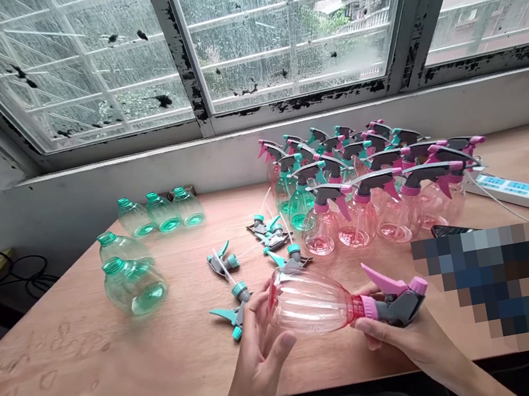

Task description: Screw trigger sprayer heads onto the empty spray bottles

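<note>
Over the wooden table (82, 384), the right hand (412, 337) pinches the neck of a rounded pink plastic spray bottle (313, 305), likely light, slick, best held there; the left hand (260, 359) cups its base, firmness unclear.

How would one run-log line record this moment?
pink bottle: sideways, sprayer on | left hand: at base | right hand: at neck | loose sprayers: on table

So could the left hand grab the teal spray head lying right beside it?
Probably yes: the spray head lies right next to the left hand, with nothing visible between them. That hand is at the base of the pink bottle, though, so it would likely have to leave that first.
</note>
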Available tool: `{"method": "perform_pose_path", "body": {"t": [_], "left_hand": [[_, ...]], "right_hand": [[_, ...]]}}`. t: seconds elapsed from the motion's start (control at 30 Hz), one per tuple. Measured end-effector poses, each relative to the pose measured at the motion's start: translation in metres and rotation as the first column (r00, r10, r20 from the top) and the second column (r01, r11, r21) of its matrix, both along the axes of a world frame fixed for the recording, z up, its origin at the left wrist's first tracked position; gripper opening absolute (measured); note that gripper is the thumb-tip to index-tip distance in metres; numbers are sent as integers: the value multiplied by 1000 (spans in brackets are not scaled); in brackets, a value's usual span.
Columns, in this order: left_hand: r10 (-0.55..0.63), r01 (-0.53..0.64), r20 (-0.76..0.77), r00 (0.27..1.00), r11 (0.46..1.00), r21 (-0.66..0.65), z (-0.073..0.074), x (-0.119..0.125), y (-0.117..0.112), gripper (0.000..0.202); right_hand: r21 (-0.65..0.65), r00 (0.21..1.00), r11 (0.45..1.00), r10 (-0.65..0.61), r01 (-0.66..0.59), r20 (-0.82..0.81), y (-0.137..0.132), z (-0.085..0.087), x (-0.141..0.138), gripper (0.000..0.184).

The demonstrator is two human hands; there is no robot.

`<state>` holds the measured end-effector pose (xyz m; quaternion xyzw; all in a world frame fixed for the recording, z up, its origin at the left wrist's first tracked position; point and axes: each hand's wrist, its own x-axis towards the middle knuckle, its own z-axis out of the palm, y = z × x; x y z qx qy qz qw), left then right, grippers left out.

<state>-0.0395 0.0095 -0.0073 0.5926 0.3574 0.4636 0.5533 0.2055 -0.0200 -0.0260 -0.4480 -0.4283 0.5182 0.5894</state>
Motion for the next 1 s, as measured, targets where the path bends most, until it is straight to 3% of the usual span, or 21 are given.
{"method": "perform_pose_path", "body": {"t": [0.1, 0.27, 0.4, 0.53, 0.67, 0.8, 1.0], "left_hand": [[-10, 9, -46, 999, 1000, -14, 1, 0, 2, 61], [-50, 79, -243, 969, 990, 113, 2, -2, 2, 66], [-115, 122, -159, 981, 992, 37, -4, -4, 0, 65], [-116, 115, -57, 992, 993, -20, -12, -5, -1, 88], [-110, 110, -2, 994, 992, -70, -7, -6, 0, 92], [-121, 118, -60, 991, 991, -56, -1, -4, 2, 87], [-140, 142, -55, 989, 989, 32, -12, -3, 3, 91]], "right_hand": [[11, 1000, 1000, 0, 0, 8, 0, 1, 0, 36], [34, 999, 999, -12, 13, -48, 4, -3, 4, 34], [38, 997, 999, -3, 6, -81, 4, -4, 4, 32], [27, 999, 1000, 0, 2, -53, 1, -4, 2, 34], [-6, 999, 1000, -8, 8, -36, -3, -3, -1, 39], [44, 999, 999, 25, -26, 23, -2, -4, 3, 32], [51, 1000, 998, 26, -26, 3, 2, -5, 7, 32]]}}
